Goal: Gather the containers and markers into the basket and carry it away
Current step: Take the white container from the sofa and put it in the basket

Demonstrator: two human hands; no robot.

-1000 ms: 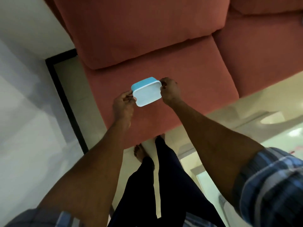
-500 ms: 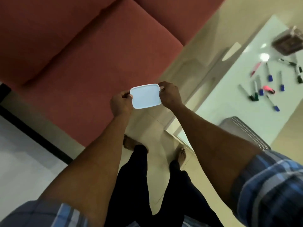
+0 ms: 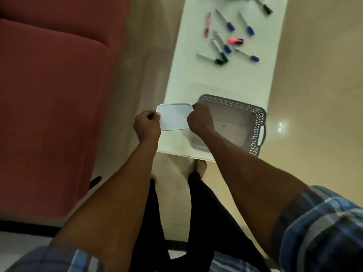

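Both hands pinch one white-lidded container (image 3: 173, 116) by its short ends: the left hand (image 3: 147, 125) on the left end, the right hand (image 3: 200, 119) on the right. It hangs over the white desk (image 3: 176, 79), just beside the near left corner of the empty grey basket (image 3: 257, 122). To do this well, carry it rightward over the rim, lower it flat into a corner, then let go, leaving floor space for the markers (image 3: 225, 44) scattered farther up the desk.
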